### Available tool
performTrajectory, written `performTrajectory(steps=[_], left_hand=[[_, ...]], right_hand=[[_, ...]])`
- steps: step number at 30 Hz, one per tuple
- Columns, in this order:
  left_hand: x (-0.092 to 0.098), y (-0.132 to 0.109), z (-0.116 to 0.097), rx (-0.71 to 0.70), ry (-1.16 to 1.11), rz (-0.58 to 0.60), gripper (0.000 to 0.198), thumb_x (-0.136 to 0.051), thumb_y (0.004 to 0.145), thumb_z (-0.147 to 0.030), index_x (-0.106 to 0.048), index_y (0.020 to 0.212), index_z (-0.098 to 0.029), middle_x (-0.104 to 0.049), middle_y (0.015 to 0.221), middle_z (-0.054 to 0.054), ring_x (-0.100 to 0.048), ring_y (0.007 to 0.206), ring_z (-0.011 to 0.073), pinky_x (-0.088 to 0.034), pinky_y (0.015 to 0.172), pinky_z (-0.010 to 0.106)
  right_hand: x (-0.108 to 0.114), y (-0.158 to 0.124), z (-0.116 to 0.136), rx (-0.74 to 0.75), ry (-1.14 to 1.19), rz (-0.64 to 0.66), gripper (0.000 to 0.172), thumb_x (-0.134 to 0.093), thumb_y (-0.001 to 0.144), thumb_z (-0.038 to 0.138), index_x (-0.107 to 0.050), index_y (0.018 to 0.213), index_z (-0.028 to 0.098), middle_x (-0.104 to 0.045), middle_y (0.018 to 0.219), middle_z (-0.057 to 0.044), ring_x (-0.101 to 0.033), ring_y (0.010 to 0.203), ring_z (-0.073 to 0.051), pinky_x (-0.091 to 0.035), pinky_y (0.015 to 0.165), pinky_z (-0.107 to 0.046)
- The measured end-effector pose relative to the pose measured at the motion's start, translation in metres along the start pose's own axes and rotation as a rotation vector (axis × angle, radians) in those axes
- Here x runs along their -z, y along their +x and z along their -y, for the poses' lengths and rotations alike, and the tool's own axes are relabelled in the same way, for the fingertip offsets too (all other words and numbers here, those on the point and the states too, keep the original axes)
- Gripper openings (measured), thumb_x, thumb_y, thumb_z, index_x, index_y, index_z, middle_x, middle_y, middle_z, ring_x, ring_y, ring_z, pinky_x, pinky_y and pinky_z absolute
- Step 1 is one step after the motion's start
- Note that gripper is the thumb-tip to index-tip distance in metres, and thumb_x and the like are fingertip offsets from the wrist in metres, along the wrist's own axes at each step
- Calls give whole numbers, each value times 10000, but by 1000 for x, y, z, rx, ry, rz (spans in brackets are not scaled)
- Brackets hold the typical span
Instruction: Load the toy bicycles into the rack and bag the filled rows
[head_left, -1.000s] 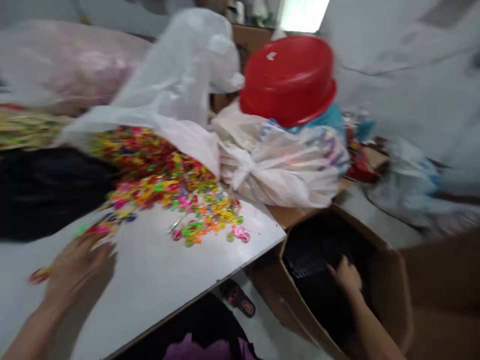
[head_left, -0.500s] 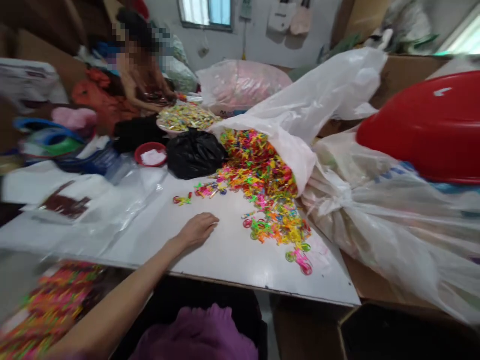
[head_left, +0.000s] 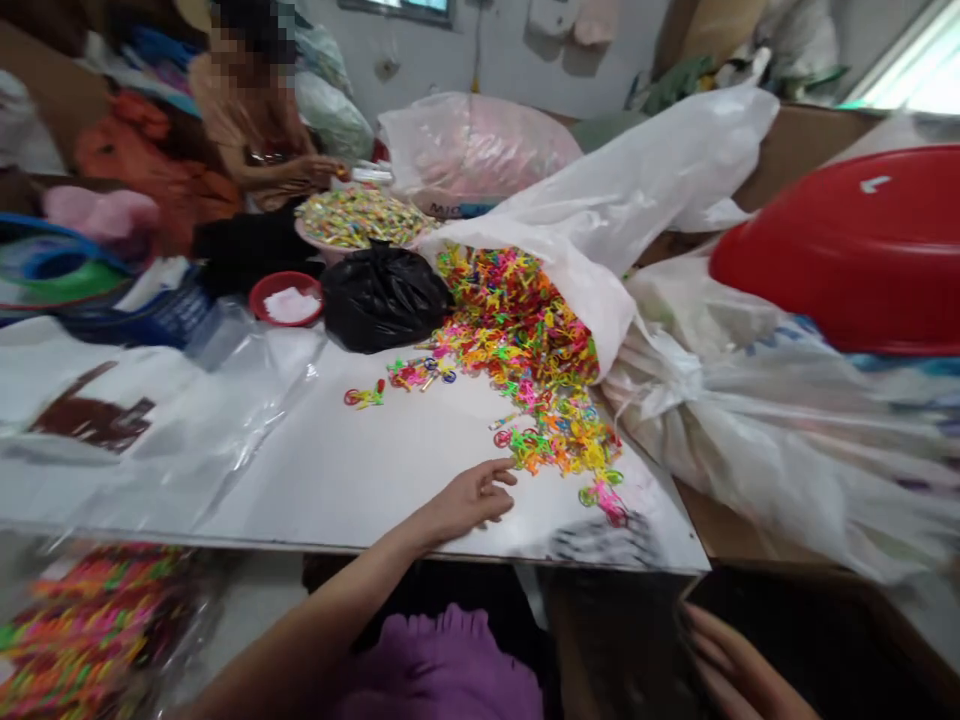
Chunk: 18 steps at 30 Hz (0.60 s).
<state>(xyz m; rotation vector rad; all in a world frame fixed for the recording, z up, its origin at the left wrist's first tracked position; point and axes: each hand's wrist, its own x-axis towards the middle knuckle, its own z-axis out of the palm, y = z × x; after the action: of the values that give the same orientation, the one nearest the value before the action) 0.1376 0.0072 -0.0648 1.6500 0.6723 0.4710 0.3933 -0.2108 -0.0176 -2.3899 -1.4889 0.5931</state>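
My left hand (head_left: 476, 497) reaches over the white table (head_left: 300, 470), fingers stretched and apart. Its fingertips are beside the near edge of a spread of small bright plastic pieces (head_left: 555, 430), some with rings. These pieces spill from the mouth of a big white plastic bag (head_left: 600, 290) lying on its side. At the lower right, my right hand (head_left: 739, 665) has its fingers against the side of a dark flat thing (head_left: 626, 640). That thing's far end shows a blurred black-and-white grid over the table's front edge; its kind is unclear.
A tied black bag (head_left: 386, 298), a red bowl (head_left: 285, 300) and a heaped basin (head_left: 360, 220) stand behind. Clear plastic sheeting (head_left: 247, 440) covers the left side. White sacks (head_left: 787, 440) and a red tub (head_left: 847, 255) crowd the right. Another person (head_left: 255, 130) sits across.
My left hand has moved right, towards the loose pieces, and its fingers have spread. My right hand and the dark flat thing have come into view at the lower right.
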Motion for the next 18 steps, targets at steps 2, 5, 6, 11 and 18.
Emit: performTrajectory(steps=[2,5,6,11,18], left_hand=[[11,-15,-1,102,-209,17,552,-513,814,-377,-375,1318,-199,-571,1152,106,-609,811,147,-482,659,252],[49,-49,3,297,-340,-128,514,-654,705,-404,-542,1157,-185,-650,848,26,-594,688,149,-478,611,247],[63,-61,6,348,-382,-243,503,-668,690,-413,-556,1127,-192,-648,798,10,-593,673,150,-483,606,248],[94,-93,31,569,-569,-609,592,-786,511,-391,-576,1028,-193,-677,810,28,-640,714,191,-516,653,277],[71,-80,48,461,-20,-740,757,-589,669,-570,-399,1265,-144,-633,937,98,-627,810,248,-513,728,388]], right_hand=[[-22,26,58,187,362,233,422,-446,841,492,-556,1161,240,-653,973,-82,-618,927,-248,-516,795,-388],[-38,97,128,463,467,454,356,-451,866,344,-535,1171,181,-648,872,-32,-601,778,-160,-492,699,-282],[-37,124,141,527,413,453,335,-453,870,322,-545,1154,170,-642,850,-28,-587,745,-145,-478,665,-257],[-7,243,154,523,-250,-43,332,-384,855,85,-553,1137,130,-560,1064,-113,-518,969,-191,-407,813,-285],[-12,271,152,542,-551,-32,243,-383,876,128,-595,995,132,-554,1024,-116,-507,974,-202,-388,756,-256]])
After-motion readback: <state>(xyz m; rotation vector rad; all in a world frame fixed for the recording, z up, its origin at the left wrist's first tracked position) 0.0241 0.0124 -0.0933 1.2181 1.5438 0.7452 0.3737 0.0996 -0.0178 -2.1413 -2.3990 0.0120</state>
